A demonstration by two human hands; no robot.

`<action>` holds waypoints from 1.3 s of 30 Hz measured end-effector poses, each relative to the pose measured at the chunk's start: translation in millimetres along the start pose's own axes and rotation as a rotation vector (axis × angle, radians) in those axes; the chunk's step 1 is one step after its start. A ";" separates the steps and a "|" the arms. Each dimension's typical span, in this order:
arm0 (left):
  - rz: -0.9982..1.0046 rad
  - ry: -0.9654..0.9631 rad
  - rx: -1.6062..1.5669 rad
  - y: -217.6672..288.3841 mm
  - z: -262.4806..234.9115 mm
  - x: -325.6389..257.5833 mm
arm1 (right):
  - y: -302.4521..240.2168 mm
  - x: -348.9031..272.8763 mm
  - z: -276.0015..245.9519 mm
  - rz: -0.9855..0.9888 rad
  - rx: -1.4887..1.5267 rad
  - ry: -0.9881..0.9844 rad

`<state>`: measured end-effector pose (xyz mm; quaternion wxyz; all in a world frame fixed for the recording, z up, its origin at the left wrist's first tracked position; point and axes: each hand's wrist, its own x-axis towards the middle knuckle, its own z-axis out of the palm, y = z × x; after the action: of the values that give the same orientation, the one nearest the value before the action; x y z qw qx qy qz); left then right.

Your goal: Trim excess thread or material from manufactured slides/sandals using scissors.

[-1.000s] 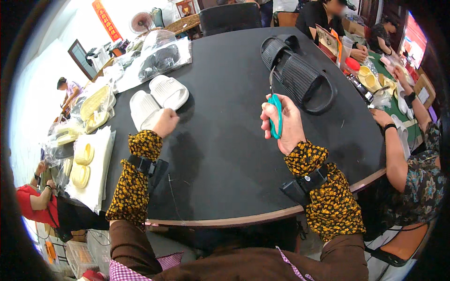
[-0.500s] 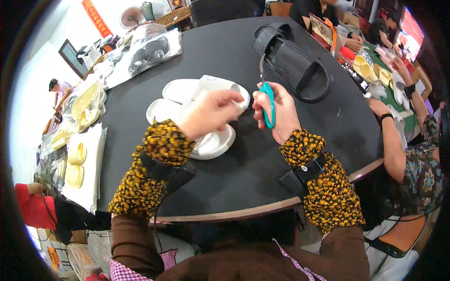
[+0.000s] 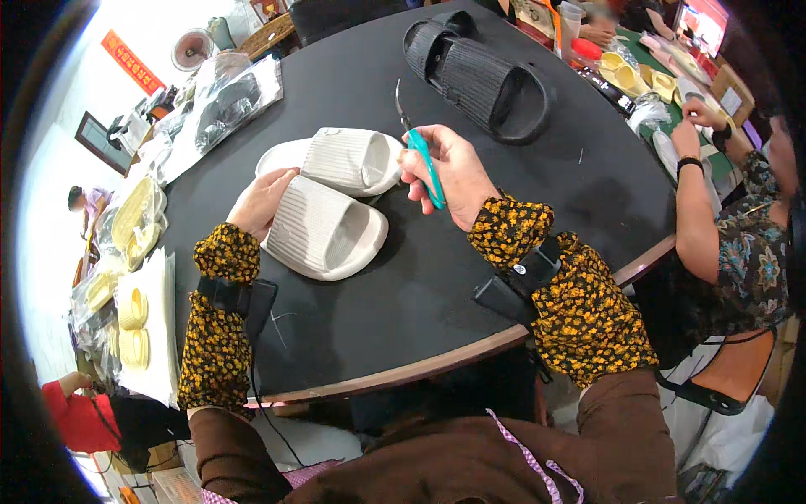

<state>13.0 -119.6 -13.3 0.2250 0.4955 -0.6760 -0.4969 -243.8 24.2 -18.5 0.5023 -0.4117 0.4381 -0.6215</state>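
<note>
On the table, L to R, we note: L hand gripping near white slide at its left end; far white slide just beyond, sole down. R hand closed round teal snips, tip pointing away from wearer; whether fingertips touch far slide, can't tell. Black slides beyond, untouched. Step in hand, we judge: steadying near slide w/ snips ready; next move calls for tip kept clear of L fingers.

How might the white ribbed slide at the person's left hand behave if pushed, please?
The white ribbed slide would probably skid rather than roll, given its broad, low sole. Its strap may flex yet spring back, since it stands arched.
</note>
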 end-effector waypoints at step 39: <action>0.549 0.183 -0.644 64.2 35.4 -64.7 | 2.7 -8.6 11.2 -0.276 -0.658 -0.226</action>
<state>-17.5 -45.0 42.0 0.5509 0.2439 -0.5705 -0.5582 -231.0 30.9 -18.6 0.2998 -0.6722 0.4965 -0.4602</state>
